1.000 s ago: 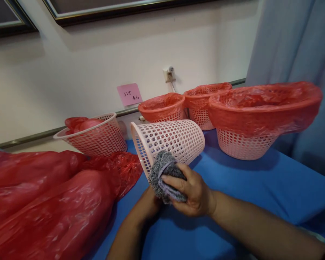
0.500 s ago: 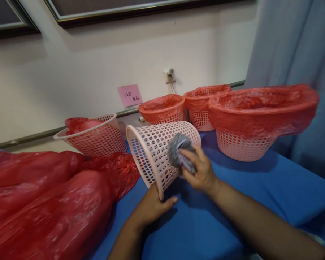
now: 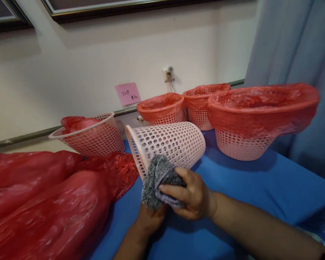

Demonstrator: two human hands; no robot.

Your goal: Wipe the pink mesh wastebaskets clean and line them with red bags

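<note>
A pale pink plastic wastebasket (image 3: pixel 176 139) with a perforated wall lies on its side, its open end facing left. My right hand (image 3: pixel 191 193) is closed round a crumpled grey cloth (image 3: pixel 158 177), pressed against the near part of the basket's rim. Below the cloth, my left hand (image 3: pixel 151 216) holds the rim from underneath. Its fingers are mostly covered by the cloth and the basket.
Red plastic bags (image 3: pixel 62 206) lie heaped on the blue tablecloth (image 3: pixel 243 202) at left. Behind them stands a pink basket (image 3: pixel 108 133) with red plastic inside. Baskets lined with red bags (image 3: pixel 262 112) stand at right and back, by the wall (image 3: pixel 97 61).
My right hand has moved the cloth left and down, from the basket's side to its rim, over my left hand. The basket has turned slightly, its closed end shifting right.
</note>
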